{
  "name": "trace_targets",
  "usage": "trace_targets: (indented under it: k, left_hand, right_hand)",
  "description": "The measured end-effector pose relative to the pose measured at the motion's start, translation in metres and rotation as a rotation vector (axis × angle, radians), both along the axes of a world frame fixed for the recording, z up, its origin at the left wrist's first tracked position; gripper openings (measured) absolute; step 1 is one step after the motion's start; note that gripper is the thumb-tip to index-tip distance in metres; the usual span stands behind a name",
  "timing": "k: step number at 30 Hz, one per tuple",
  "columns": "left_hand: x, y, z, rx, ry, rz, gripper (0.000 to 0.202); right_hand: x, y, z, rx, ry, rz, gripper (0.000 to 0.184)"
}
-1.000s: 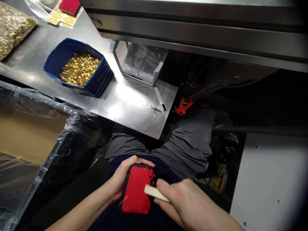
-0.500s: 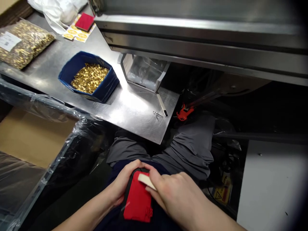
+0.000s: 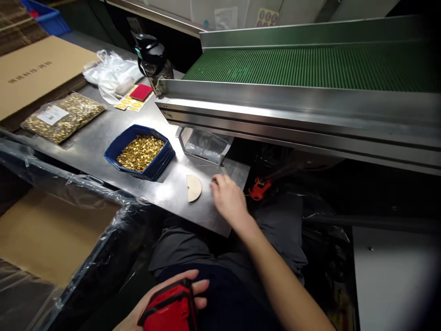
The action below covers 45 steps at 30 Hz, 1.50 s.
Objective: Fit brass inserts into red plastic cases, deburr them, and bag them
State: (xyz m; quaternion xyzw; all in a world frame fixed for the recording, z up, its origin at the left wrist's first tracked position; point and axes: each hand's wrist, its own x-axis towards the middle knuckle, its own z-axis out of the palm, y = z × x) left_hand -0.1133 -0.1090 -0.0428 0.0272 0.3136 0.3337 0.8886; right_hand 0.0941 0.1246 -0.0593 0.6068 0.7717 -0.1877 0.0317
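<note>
My left hand [image 3: 179,294] grips a red and black case [image 3: 170,309] low over my lap at the bottom edge of the view. My right hand [image 3: 227,198] reaches onto the steel table [image 3: 103,138], fingers curled down over the spot where small tweezers and a thin stick lay earlier; what it holds, if anything, is hidden. A cream half-round scraper [image 3: 193,187] lies on the table just left of that hand.
A blue tray of small gold parts [image 3: 140,152] sits left of the scraper. A clear bin [image 3: 205,146] stands under the green conveyor [image 3: 310,64]. A bag of gold parts [image 3: 62,117], sticker sheets [image 3: 132,102], a black scanner [image 3: 151,57] and plastic-wrapped cardboard [image 3: 51,230] lie to the left.
My right hand left the red case, the cream scraper now lies on the table, and the hand reaches beside it. The view tilted up, showing the conveyor.
</note>
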Motion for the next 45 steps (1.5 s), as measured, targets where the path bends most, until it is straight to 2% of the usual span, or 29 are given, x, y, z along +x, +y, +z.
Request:
trace_targets:
  k: [3,6,9,11,14,17,19,21,22,24,26,30,33,35,38,40,41,43,45]
  left_hand:
    - [0.000,-0.005,-0.013,-0.064,-0.034,0.134,0.090]
    - [0.003,-0.001,-0.031,-0.145,-0.176,0.262,0.094]
    - [-0.001,0.011,-0.046,-0.164,-0.227,0.359,0.090]
    - [-0.007,0.017,-0.051,-0.193,-0.213,0.392,0.086]
    - [-0.018,0.018,-0.054,-0.230,-0.132,0.417,0.078]
    - [-0.027,0.013,-0.060,-0.233,-0.038,0.451,0.066]
    - [-0.030,0.007,-0.067,-0.226,0.004,0.452,0.066]
    - [-0.030,0.002,-0.072,-0.216,0.026,0.424,0.070]
    - [-0.029,-0.001,-0.075,-0.214,0.037,0.404,0.070]
    - [-0.024,-0.006,-0.077,-0.222,0.079,0.369,0.068]
    - [-0.020,-0.011,-0.078,-0.235,0.132,0.353,0.068]
    - [-0.017,-0.018,-0.079,-0.236,0.186,0.315,0.075]
    - [-0.021,-0.015,-0.073,-0.145,0.242,0.240,0.084]
    - [-0.025,-0.009,-0.062,0.053,0.409,0.104,0.089]
    - [-0.027,0.006,-0.042,0.539,1.013,-0.238,0.095]
    - [-0.023,0.015,-0.034,0.812,1.347,-0.480,0.107]
    - [-0.020,0.018,-0.033,0.903,1.423,-0.579,0.113]
    - [-0.015,0.022,-0.034,1.017,1.443,-0.723,0.120]
    - [-0.014,0.023,-0.040,1.054,1.409,-0.743,0.118]
  right_hand:
    - [0.069,0.004,-0.004,-0.006,-0.189,-0.078,0.041]
    - [0.127,0.012,-0.027,-0.036,-0.346,-0.061,0.053]
    - [0.150,0.025,-0.058,-0.058,-0.379,0.070,0.057]
    - [0.154,0.033,-0.068,-0.058,-0.360,0.160,0.051]
    - [0.161,0.035,-0.061,-0.064,-0.323,0.269,0.044]
    - [0.167,0.012,-0.031,-0.161,-0.203,0.436,0.039]
    - [0.160,-0.018,-0.004,-0.339,-0.046,0.577,0.045]
    - [0.138,-0.055,0.022,-0.541,0.077,0.658,0.045]
    - [0.122,-0.073,0.033,-0.609,0.086,0.659,0.036]
    - [0.086,-0.103,0.047,-0.666,-0.030,0.609,0.018]
    - [0.051,-0.121,0.052,-0.666,-0.164,0.554,0.016]
    - [0.009,-0.133,0.045,-0.661,-0.160,0.534,0.023]
    - [0.005,-0.130,0.043,-0.653,-0.183,0.550,0.026]
    - [0.015,-0.121,0.048,-0.675,-0.177,0.540,0.032]
    - [0.034,-0.100,0.061,-0.650,-0.196,0.422,0.031]
    - [0.035,-0.087,0.070,-0.677,-0.210,0.420,0.027]
    - [0.030,-0.082,0.073,-0.674,-0.216,0.445,0.026]
    - [0.011,-0.077,0.079,-0.624,-0.238,0.499,0.023]
    - [-0.011,-0.074,0.082,-0.581,-0.231,0.541,0.029]
